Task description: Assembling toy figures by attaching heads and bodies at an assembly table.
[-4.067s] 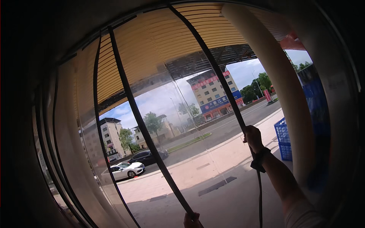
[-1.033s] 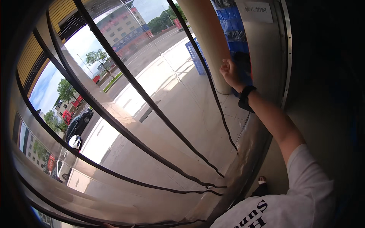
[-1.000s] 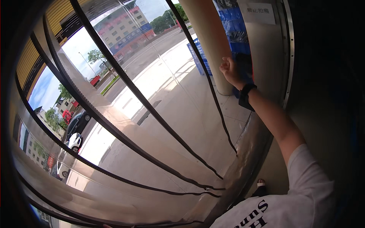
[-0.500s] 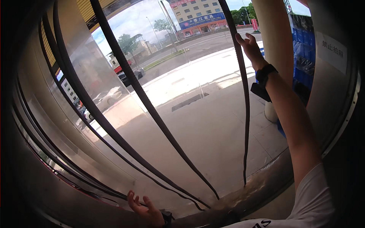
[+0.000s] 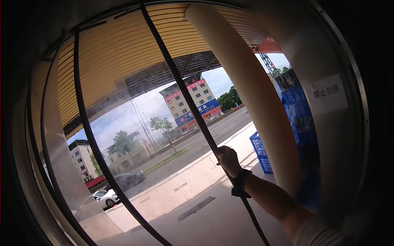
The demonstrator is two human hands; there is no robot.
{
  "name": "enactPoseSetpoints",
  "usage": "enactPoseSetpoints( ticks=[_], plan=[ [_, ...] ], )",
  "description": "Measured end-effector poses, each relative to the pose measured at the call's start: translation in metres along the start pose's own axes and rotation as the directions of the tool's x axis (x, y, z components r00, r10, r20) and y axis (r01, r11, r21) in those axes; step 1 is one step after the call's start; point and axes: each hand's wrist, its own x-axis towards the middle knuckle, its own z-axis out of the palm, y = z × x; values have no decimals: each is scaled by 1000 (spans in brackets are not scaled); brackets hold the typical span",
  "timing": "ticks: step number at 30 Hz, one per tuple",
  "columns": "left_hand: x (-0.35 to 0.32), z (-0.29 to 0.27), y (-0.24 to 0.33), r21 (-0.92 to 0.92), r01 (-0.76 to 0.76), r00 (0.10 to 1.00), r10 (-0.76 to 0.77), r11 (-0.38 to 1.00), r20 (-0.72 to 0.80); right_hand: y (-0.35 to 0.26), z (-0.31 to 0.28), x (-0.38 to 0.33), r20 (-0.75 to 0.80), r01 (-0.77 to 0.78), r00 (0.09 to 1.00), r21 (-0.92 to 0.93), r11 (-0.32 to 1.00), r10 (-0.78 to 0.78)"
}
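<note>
In the head view, my right hand (image 5: 228, 160) is closed around a long black strip (image 5: 191, 104). This strip runs from the top of the doorway down past my wrist, slanting to the lower right. It appears to edge or join hanging clear plastic sheets (image 5: 135, 180), which look hazy and creased. More black strips (image 5: 92, 147) hang to the left, bowed by the lens. A dark band with a black device is on my right wrist. My left hand is out of the picture.
Beyond the plastic stand a thick beige pillar (image 5: 250, 94), blue crates (image 5: 261, 152) and blue stacked goods (image 5: 301, 123). A paper notice (image 5: 327, 94) is on the wall at right. Outside lie pavement, a road and parked cars, including a white car (image 5: 107, 197).
My right hand, open beside a strip before, now grips one lower in the picture. My left hand has left the view. The view has tilted up, showing the slatted ceiling.
</note>
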Motion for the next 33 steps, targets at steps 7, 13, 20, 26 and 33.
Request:
enactPoseSetpoints(
  ticks=[7, 13, 20, 26, 33],
  plan=[
    [25, 161, -10, -230, -167, 952, 217, 959, 214, 8, -121, 97, -119, 71, 989, -107, 992, -83],
    [17, 287, 15, -369, -171, 920, 281, 914, 271, -4, -197, 170, -191, 135, 966, -192, 972, -172],
    [-12, 428, 56, -347, -48, 882, 203, 937, 426, -2, -292, 270, -196, 222, 930, -374, 900, -311],
    [-93, 403, 139, -322, -230, 831, 357, 919, 427, -3, -358, 335, -264, 252, 882, -437, 863, -391],
    [-91, 251, 221, -77, -660, 708, 653, 747, 268, 18, -343, 330, -80, 307, 923, -439, 845, -377]
  ],
)
